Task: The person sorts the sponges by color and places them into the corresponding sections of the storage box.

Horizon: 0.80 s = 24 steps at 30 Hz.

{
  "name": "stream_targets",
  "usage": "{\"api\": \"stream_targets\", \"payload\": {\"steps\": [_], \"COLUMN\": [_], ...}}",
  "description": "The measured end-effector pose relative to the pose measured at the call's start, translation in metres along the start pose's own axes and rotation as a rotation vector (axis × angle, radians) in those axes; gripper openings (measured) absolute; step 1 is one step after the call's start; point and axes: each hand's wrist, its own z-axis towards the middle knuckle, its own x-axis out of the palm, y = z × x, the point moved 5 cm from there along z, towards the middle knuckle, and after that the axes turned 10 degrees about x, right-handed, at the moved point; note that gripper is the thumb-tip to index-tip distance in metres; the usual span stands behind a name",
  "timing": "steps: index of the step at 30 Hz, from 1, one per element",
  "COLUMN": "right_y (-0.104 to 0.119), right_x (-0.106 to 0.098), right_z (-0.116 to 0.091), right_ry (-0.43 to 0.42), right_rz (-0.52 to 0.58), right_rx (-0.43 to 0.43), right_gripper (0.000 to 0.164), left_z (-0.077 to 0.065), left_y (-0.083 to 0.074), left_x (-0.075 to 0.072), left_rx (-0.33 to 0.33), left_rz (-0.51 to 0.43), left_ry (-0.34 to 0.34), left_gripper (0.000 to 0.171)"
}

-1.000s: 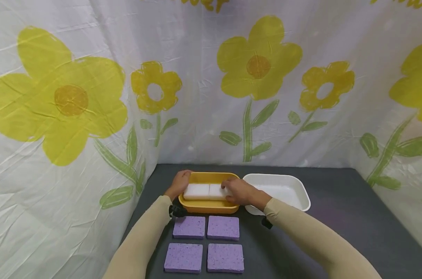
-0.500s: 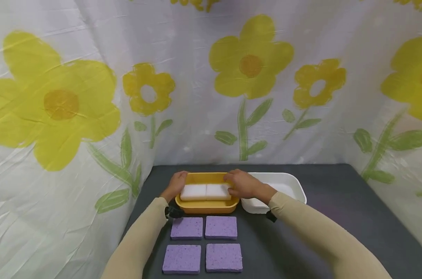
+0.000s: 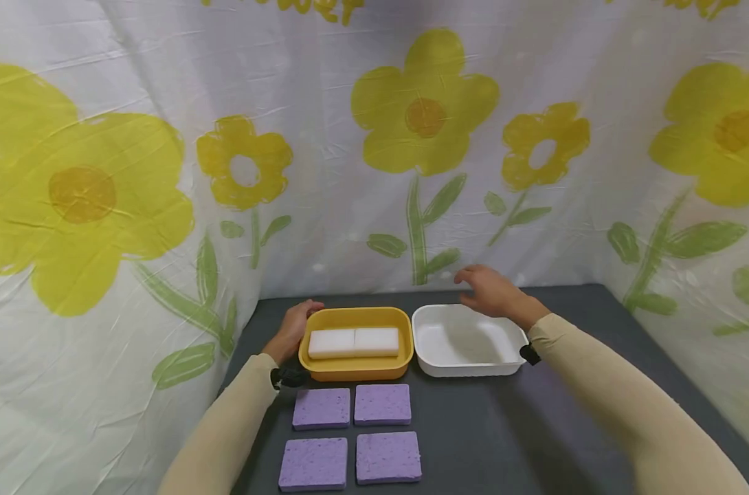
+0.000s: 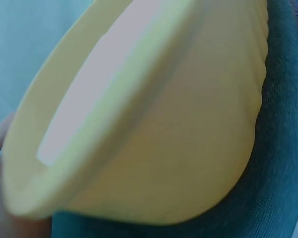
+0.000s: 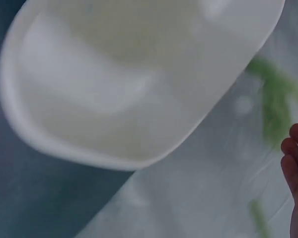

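Your left hand [image 3: 294, 324] is at the left end of the yellow tub [image 3: 356, 372], its fingers by the far left corner; they look to be touching it, but you can't tell from either view whether they grip the rim. Your right hand [image 3: 493, 291] hangs over the far edge of the white tub [image 3: 473, 369], fingers loosely bent, holding nothing.

As far as the layout shows, the white pair looks settled: two white sponges [image 3: 331, 342] lie flat inside the yellow tub, side by side, with their ends meeting. What seems left alone so far is the purple set: four purple sponges [image 3: 388, 458] lie on the dark table [image 3: 473, 440], near side of the yellow tub, in two rows of two, outside both tubs. The white tub stands right of the yellow one, just beside it.
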Motion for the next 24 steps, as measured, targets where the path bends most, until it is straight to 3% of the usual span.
{"api": "stream_targets", "payload": {"steps": [4,6,9,11,13,16,24], "right_y": [-0.027,-0.039,-0.054,-0.063,-0.070,-0.080,-0.086], "right_x": [0.001,0.003,0.010,0.016,0.023,0.032,0.054], "right_z": [-0.012,-0.019,-0.028,-0.034,-0.038,-0.041,-0.047], "right_ry": [-0.004,0.009,0.039,0.058,0.074,0.086,0.166], "right_rz": [0.009,0.015,0.032,0.042,0.043,0.041,0.118], "right_rx": [0.065,0.109,0.168,0.202,0.229,0.262,0.335], "right_gripper": [0.029,0.031,0.036,0.040,0.042,0.044,0.053], "left_z": [-0.004,-0.009,-0.019,-0.027,-0.035,-0.044,-0.053], "left_y": [-0.017,-0.025,-0.033,-0.034,-0.035,-0.036,-0.039], "left_x": [-0.011,-0.016,-0.020,-0.019,-0.017,-0.014,-0.011], "left_rx": [0.084,0.093,0.041,-0.020,-0.062,-0.083,-0.066], "left_rz": [0.177,0.275,0.424,0.496,0.530,0.509,0.511], "left_ry": [-0.021,-0.016,0.022,0.087,0.146,0.198,0.183], "left_gripper": [0.050,0.049,0.054,0.058,0.062,0.064,0.062]}}
